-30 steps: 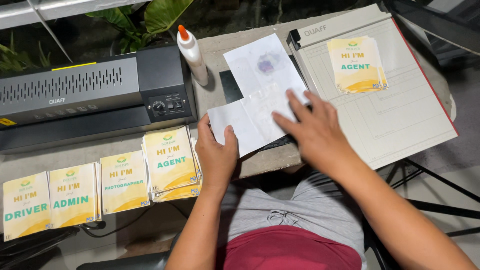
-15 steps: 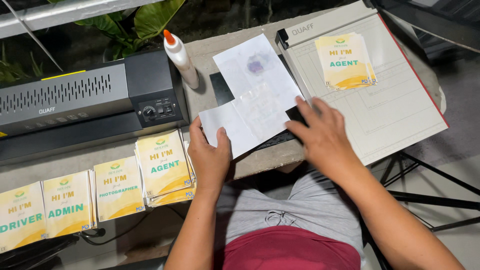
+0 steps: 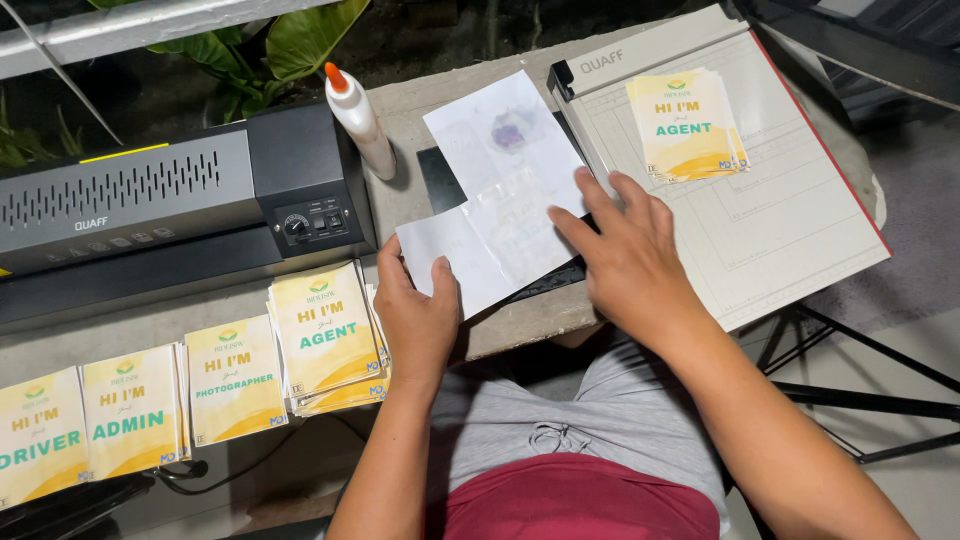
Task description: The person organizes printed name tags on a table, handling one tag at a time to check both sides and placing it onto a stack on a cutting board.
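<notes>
Leftmost yellow card (image 3: 30, 440) cut by frame edge.

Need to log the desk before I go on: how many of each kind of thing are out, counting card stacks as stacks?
Yellow card stacks: 5, four beside the left hand, one on the paper trimmer
Laminator: 1
Paper trimmer: 1
Glue bottle: 1
Clear laminating pouch, held by both the left and right hand: 1
Total: 9

Grey tabletop (image 3: 440, 205) carries: black laminator (image 3: 170, 210) left of the fingers (image 3: 395, 275); white glue bottle (image 3: 352, 118), orange cap, beyond them; paper trimmer (image 3: 770, 230) right of them; yellow card stacks (image 3: 235, 378) left of and below them.
</notes>
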